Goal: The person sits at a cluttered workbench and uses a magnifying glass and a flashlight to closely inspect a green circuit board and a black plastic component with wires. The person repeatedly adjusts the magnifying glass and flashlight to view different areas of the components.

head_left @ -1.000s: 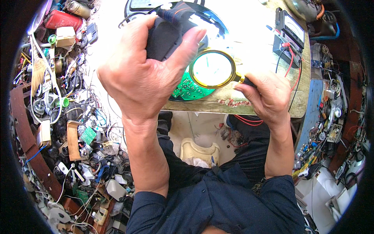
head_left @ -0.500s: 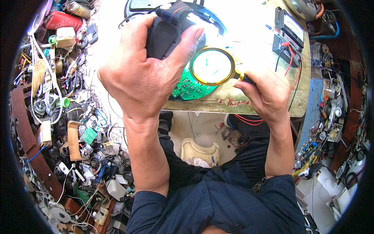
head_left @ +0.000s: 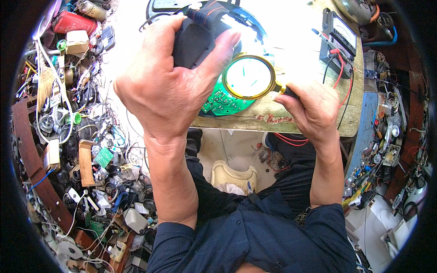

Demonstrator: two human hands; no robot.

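Observation:
My left hand [head_left: 166,86] is closed round a black boxy object [head_left: 193,43] with a dark striped fabric strap [head_left: 208,14]. Its underside is hidden, and strong light glares beside it. In my right hand [head_left: 314,107] is a magnifying glass [head_left: 248,76] with a gold rim, gripped by its black handle between thumb and fingers. Its lens stands over a green circuit board [head_left: 227,104] at the table's near edge, and the view through it is mostly washed out. A round dark-rimmed part [head_left: 255,27], largely lost in the glare, lies behind.
An analog multimeter [head_left: 339,38] with red and black leads stands at the right of the wooden table [head_left: 314,123]. Heaped electronic scrap [head_left: 104,159] and cables crowd the left side. More parts fill the right [head_left: 387,132]. A cream stool [head_left: 234,175] is below, between my legs.

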